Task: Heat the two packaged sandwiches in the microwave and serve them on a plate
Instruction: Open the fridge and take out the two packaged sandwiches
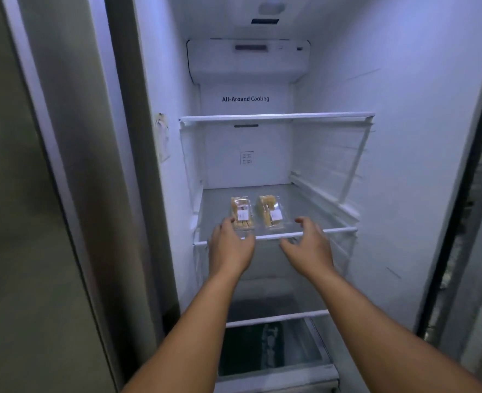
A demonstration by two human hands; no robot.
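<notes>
Two hands reach into an open fridge (404, 137). The left hand (230, 246) lies over the near edge of a glass shelf (313, 211), fingers spread and relaxed, its fingertips at the near left corner of one sandwich pack; whether they touch the pack cannot be told. The right hand (309, 245) hovers beside it over the same shelf edge, fingers loosely spread and slightly curved, gripping nothing.

Two packaged sandwiches sit side by side on that shelf, just beyond the fingertips. The left sandwich pack (242, 212) is right in front of the left hand; the right sandwich pack (271, 212) lies between the two hands, a little left of the right hand's fingers. Each is a clear pack with one white label.

One more shelf (276, 117) spans the fridge well above the hands. Below the forearms, one drawer (268, 350) shows.
</notes>
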